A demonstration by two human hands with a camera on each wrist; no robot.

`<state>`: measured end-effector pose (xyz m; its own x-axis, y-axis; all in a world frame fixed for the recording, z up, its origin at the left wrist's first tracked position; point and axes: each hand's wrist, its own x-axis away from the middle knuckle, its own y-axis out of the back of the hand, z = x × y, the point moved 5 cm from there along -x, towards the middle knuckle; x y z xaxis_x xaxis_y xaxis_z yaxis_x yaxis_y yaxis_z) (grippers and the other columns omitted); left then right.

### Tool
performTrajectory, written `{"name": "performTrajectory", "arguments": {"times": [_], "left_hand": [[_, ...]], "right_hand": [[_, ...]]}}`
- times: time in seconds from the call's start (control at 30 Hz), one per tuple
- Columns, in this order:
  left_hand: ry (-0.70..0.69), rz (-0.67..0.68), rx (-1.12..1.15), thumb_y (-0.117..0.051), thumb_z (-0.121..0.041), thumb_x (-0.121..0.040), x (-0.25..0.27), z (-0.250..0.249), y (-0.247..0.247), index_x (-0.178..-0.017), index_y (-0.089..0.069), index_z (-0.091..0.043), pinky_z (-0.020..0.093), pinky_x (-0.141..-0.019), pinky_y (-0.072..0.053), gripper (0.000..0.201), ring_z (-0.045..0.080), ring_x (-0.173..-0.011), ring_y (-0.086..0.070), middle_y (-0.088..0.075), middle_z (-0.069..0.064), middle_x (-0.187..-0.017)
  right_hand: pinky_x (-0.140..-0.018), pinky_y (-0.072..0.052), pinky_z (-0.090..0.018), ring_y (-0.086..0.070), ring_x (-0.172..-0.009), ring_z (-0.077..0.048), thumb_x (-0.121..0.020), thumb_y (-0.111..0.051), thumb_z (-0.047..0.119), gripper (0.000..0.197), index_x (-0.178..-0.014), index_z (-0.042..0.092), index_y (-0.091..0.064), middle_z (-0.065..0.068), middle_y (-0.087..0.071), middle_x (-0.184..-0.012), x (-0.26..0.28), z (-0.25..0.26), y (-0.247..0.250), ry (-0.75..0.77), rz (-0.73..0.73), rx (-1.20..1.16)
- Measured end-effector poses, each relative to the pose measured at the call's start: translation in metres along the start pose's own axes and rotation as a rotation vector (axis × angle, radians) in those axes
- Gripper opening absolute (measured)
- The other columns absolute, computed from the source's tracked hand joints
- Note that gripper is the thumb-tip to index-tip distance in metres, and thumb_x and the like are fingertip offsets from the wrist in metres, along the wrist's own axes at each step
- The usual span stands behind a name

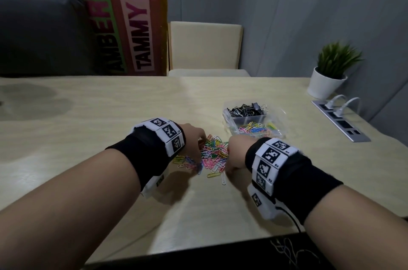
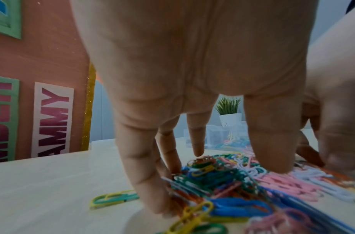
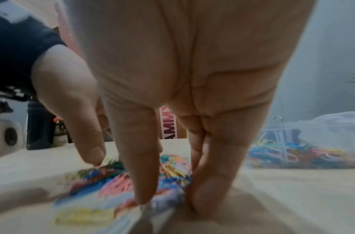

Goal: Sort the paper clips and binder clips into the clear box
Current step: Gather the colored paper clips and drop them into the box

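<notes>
A heap of coloured paper clips (image 1: 214,152) lies on the table between my two hands. My left hand (image 1: 197,140) stands at the heap's left side, its fingers (image 2: 144,182) straight and pointing down with the tips touching the clips (image 2: 232,177). My right hand (image 1: 230,156) is at the heap's right side, with straight fingers (image 3: 214,182) and thumb (image 3: 142,174) set down on the blurred clips (image 3: 116,180). Behind stands the clear box (image 1: 260,118), with black binder clips (image 1: 247,108) in its far compartment and coloured paper clips (image 1: 256,130) in the near one.
A few stray clips (image 1: 223,178) lie near the heap's front. A potted plant (image 1: 331,71) and a power strip (image 1: 341,118) with plugs sit at the right. A chair (image 1: 205,47) stands beyond the far edge. The table's front edge is close to my forearms.
</notes>
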<state>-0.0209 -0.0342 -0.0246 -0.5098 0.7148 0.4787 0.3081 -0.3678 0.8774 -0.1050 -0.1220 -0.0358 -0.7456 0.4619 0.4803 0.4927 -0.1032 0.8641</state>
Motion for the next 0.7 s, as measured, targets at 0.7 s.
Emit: {"name": "performTrajectory", "arguments": {"times": [0.7], "left_hand": [[0.079,0.058,-0.167,-0.082,-0.038,-0.074,-0.006,0.014,-0.006,-0.142,-0.037,-0.013,0.029,-0.076,-0.038,0.085,0.027,-0.12,-0.055,-0.051,0.012,-0.134]], "right_hand": [[-0.094,-0.047,-0.032,-0.052,-0.117,-0.025,-0.096,-0.043,0.005,0.03,-0.119,0.004,-0.062,-0.014,-0.055,-0.124,-0.017,-0.026,0.047,-0.085,-0.322,-0.085]]}}
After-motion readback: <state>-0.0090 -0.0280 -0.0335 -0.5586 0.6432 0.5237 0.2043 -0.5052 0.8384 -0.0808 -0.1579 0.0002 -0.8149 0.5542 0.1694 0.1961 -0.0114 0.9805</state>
